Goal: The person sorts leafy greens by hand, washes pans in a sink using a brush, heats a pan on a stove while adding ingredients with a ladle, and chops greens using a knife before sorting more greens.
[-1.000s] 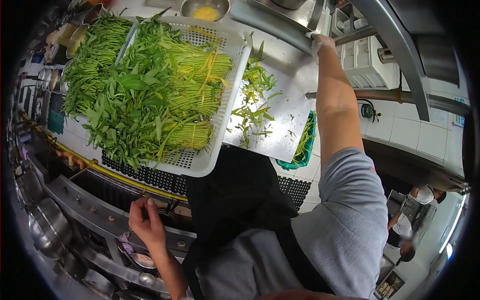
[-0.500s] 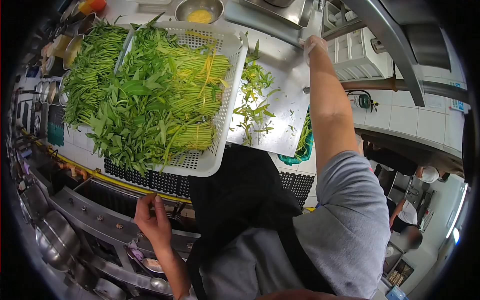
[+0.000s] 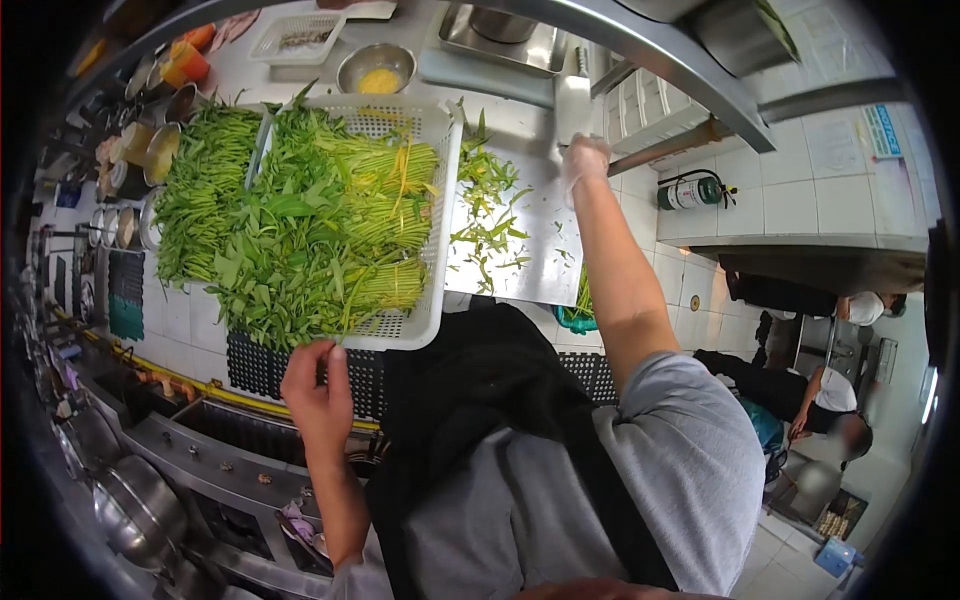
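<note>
My right hand (image 3: 587,160), in a clear plastic glove, is closed at the far right edge of the steel worktop (image 3: 545,235). Its fingers meet the near end of a broad pale blade, like a cleaver (image 3: 573,100); what they grip is hidden. My bare left hand (image 3: 320,395) is half curled, thumb and forefinger apart with nothing between them, at the near rim of a white perforated basket (image 3: 432,290). Long-stemmed leafy greens (image 3: 290,215), some bundles tied with yellow bands, fill the basket. Cut leaves and stems (image 3: 487,205) lie scattered on the worktop.
A steel bowl (image 3: 377,70) with yellow contents and a small white basket (image 3: 296,38) stand behind. Overhead runs a metal shelf rail (image 3: 690,60). Stove equipment (image 3: 215,465) is at left; a fire extinguisher (image 3: 690,192) hangs at right. A co-worker (image 3: 825,390) stands farther right.
My left hand has risen toward the basket's near rim. The view has shifted, bringing more of the back counter and overhead rail in. My right hand stays beside the pale blade.
</note>
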Available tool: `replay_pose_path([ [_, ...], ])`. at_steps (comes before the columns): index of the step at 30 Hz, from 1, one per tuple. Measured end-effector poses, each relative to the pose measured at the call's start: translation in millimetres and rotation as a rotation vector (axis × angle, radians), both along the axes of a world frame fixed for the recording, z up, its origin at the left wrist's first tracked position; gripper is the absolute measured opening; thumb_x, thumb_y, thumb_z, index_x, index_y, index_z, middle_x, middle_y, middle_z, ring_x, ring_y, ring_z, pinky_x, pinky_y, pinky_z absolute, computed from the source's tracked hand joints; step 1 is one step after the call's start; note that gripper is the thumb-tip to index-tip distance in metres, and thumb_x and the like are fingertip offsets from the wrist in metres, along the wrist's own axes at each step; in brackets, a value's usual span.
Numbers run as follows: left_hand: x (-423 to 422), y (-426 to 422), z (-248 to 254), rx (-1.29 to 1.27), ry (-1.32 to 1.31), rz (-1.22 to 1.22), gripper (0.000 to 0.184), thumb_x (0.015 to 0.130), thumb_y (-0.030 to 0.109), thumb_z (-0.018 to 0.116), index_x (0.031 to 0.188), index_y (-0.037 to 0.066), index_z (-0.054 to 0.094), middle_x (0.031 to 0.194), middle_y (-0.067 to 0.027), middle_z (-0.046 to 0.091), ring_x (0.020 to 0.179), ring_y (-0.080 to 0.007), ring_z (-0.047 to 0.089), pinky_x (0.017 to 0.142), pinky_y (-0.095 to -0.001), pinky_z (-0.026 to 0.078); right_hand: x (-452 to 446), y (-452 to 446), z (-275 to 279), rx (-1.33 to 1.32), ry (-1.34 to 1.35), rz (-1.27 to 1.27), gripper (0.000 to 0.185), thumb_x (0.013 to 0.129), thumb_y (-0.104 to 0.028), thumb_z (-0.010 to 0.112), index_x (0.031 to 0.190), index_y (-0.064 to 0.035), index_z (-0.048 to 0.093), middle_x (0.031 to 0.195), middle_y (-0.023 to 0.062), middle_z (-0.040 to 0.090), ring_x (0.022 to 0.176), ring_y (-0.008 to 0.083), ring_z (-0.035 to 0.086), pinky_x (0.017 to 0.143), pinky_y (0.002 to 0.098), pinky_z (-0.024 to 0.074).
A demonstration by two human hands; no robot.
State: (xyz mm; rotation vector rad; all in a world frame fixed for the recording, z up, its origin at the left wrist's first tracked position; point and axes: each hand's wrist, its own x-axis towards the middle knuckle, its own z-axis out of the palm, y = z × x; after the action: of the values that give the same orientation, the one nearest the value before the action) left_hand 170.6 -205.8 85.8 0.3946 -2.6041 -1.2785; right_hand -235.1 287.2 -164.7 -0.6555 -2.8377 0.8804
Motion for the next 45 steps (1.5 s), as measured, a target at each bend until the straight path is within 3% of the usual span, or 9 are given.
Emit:
replay_pose_path([
  [6, -80.1, 49.9, 27.1, 0.067, 0.153, -0.381, 0.01, 0.1, 0.006, 0.073, 0.104, -0.004, 0.072, 0.089, -0.0129, 0.07, 0.078, -0.0243, 0.067, 0.075, -0.0356, 0.054, 96.9, -47.4, 50.5, -0.041, 0.132, 0.131, 0.025, 0.098, -0.014, 0.064, 0.104, 0.0073, 0.074, 0.104, 0.0286, 0.076, 0.095, 0.0373, 0.077, 0.088, 0.0472, 0.0604],
  [7, -95.8, 58.6, 35.0, 0.046, 0.149, -0.46, 0.011, 0.101, 0.007, 0.072, 0.104, -0.004, 0.072, 0.088, -0.0113, 0.07, 0.079, -0.0212, 0.066, 0.076, -0.0342, 0.053, 109.2, -62.4, 66.1, -0.597, 0.135, -0.139, 0.021, 0.1, -0.012, 0.06, 0.098, 0.006, 0.071, 0.091, 0.0202, 0.074, 0.077, 0.0312, 0.072, 0.075, 0.0432, 0.0595],
  [15, -249.7, 124.5, -5.2, 0.296, 0.021, -0.593, 0.041, 0.104, 0.027, 0.075, 0.136, 0.002, 0.066, 0.096, -0.0075, 0.074, 0.081, -0.0182, 0.066, 0.075, -0.036, 0.055, 305.2, -58.7, 207.1, -1.107, 0.069, 0.015, 0.018, 0.108, -0.011, 0.062, 0.121, 0.0014, 0.065, 0.103, 0.0086, 0.07, 0.09, 0.0179, 0.067, 0.085, 0.0363, 0.0578],
  [19, -293.0, 138.5, -16.0, 0.755, -0.423, -0.621, 0.072, 0.11, 0.034, 0.069, 0.169, 0.009, 0.035, 0.104, -0.0126, 0.075, 0.058, -0.0123, 0.059, 0.05, -0.0286, 0.046, 332.4, 15.6, 178.5, -0.655, -0.027, 0.37, 0.03, 0.107, -0.018, 0.07, 0.133, -0.0025, 0.066, 0.112, 0.005, 0.072, 0.1, 0.013, 0.065, 0.092, 0.0325, 0.0555],
  [24, -250.8, 147.3, 7.0, 1.025, -0.307, -0.575, 0.028, 0.111, 0.022, 0.066, 0.13, 0.006, 0.053, 0.088, -0.011, 0.069, 0.055, -0.013, 0.06, 0.044, -0.0264, 0.045, 313.5, 36.6, 211.5, -0.899, -0.187, 0.552, 0.018, 0.111, -0.02, 0.064, 0.119, -0.0036, 0.063, 0.101, 0.0007, 0.065, 0.098, 0.0123, 0.06, 0.092, 0.032, 0.0509],
  [28, -169.4, 177.9, 67.5, 0.801, 0.019, -0.515, 0.033, 0.101, 0.004, 0.076, 0.123, 0.005, 0.052, 0.086, -0.0055, 0.068, 0.066, -0.0133, 0.069, 0.06, -0.0286, 0.058, 294.6, 11.2, 220.2, 0.121, 0.248, 0.537, 0.023, 0.099, -0.019, 0.075, 0.109, 0.0016, 0.074, 0.111, 0.026, 0.073, 0.105, 0.0464, 0.07, 0.091, 0.0507, 0.0563],
  [33, -89.3, 192.9, 87.3, -0.347, 0.675, -0.826, 0.027, 0.084, 0.022, 0.082, 0.105, 0.011, 0.07, 0.101, -0.0089, 0.071, 0.089, -0.0277, 0.072, 0.073, -0.0368, 0.063, 296.4, -65.8, 288.1, -1.537, -0.405, 0.1, 0.058, 0.109, -0.056, 0.065, 0.116, 0.0002, 0.074, 0.092, 0.0052, 0.07, 0.075, 0.0151, 0.061, 0.07, 0.0299, 0.0511],
  [37, -60.7, 175.2, 53.0, -0.415, 0.665, -0.827, 0.024, 0.086, 0.023, 0.075, 0.107, 0.011, 0.07, 0.098, -0.0056, 0.067, 0.086, -0.0227, 0.071, 0.071, -0.0336, 0.062, 257.0, -104.9, 285.5, -1.409, -0.595, 0.372, 0.019, 0.103, -0.013, 0.064, 0.113, 0.0027, 0.069, 0.094, 0.0112, 0.073, 0.08, 0.0199, 0.069, 0.078, 0.0357, 0.0596],
  [45, -82.6, -24.7, -40.1, -0.868, -0.253, -0.476, 0.062, 0.074, 0.024, 0.092, 0.133, 0.013, 0.073, 0.146, -0.0073, 0.065, 0.144, -0.0308, 0.052, 0.123, -0.0573, 0.039, 222.6, -128.6, 317.8, 0.127, -0.409, 1.192, 0.032, 0.11, -0.023, 0.057, 0.132, -0.0005, 0.063, 0.088, 0.0255, 0.069, 0.089, 0.042, 0.071, 0.084, 0.0532, 0.0545],
])
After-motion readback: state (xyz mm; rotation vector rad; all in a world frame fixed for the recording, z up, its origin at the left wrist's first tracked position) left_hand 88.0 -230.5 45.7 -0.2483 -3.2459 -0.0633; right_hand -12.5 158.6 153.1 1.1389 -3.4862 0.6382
